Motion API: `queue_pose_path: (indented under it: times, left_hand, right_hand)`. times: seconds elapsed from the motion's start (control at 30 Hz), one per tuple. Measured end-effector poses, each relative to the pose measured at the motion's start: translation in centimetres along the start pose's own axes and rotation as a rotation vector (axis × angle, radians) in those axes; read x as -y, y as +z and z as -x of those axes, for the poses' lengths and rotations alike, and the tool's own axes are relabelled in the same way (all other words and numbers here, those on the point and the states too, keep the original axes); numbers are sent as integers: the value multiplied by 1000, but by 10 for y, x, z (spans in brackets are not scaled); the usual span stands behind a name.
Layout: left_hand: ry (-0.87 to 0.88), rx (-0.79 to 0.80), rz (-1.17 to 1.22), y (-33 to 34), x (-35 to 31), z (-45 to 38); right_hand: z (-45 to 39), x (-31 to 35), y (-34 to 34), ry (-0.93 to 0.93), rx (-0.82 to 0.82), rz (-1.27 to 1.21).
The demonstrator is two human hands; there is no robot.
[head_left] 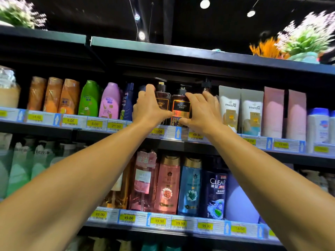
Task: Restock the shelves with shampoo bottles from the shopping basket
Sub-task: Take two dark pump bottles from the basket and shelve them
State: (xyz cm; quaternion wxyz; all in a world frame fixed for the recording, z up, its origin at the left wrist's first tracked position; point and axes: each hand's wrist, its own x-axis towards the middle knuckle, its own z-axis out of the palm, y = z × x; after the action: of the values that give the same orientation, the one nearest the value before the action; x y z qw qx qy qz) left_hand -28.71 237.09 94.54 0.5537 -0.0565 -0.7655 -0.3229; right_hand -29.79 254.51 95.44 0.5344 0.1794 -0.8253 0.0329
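Hands squaring dark pump bottles on the shelf (168, 137).
Left hand (148, 107) gripped one bottle (163, 100), right hand (203, 111) clasped its neighbour (181, 105), pressing them together, labels outward.

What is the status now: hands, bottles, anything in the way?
Left hand grips left dark pump bottle. Right hand grips right dark pump bottle. Both upright on upper shelf. Nothing blocking.

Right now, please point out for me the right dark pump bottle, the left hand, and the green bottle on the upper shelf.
right dark pump bottle (181, 107): head view, on its front label.
left hand (149, 107): head view, on the back of the hand.
green bottle (89, 98): head view, on the middle of its body.
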Motion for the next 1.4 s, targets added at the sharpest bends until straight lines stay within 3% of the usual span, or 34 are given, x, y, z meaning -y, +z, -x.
queue_pose_path:
  times: [0.33,0.8,1.1,1.4]
  left_hand:
    - [52,193,-152,-3,10,-14]
    - [255,214,-220,-34,16,-4]
    - [501,291,-227,-80,59,59]
    - [470,422,-316,-152,98,178]
  right_hand:
    - [-2,-1,2,-9,-21,-1]
    - [12,18,-10,19,-18,5]
    - [83,73,-11,26,76,16]
    - [205,140,-32,55,272,18]
